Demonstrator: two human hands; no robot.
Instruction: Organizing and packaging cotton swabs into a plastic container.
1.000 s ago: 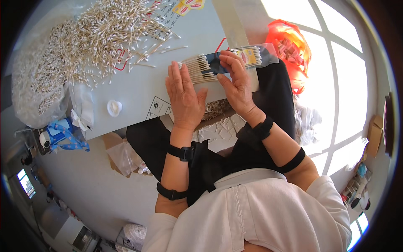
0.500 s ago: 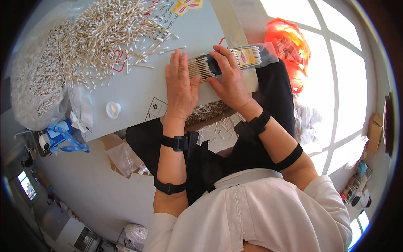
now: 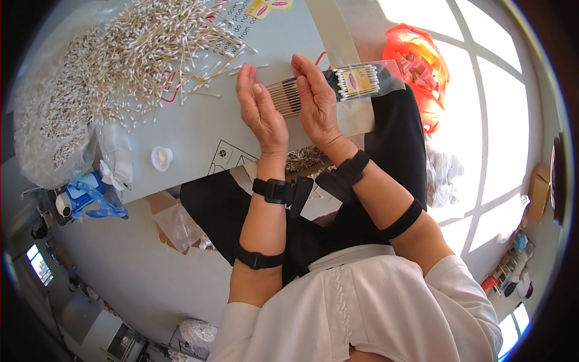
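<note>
Swab row point(image 3: 285, 97): pale sticks side by side, flat on grey table point(image 3: 193, 130), between my palms. My left hand point(image 3: 265, 116) and right hand point(image 3: 319, 112) flank stick ends, fingers extended, unclenched; cannot confirm tip contact. Swab heap point(image 3: 154, 51) farther left.

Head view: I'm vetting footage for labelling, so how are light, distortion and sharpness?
In the head view, sunlight blows out the floor at right, crossed by darker shadow bars; the head view's fisheye bends edges toward its black rim; in that head view, the swab row is readable stick by stick.
</note>
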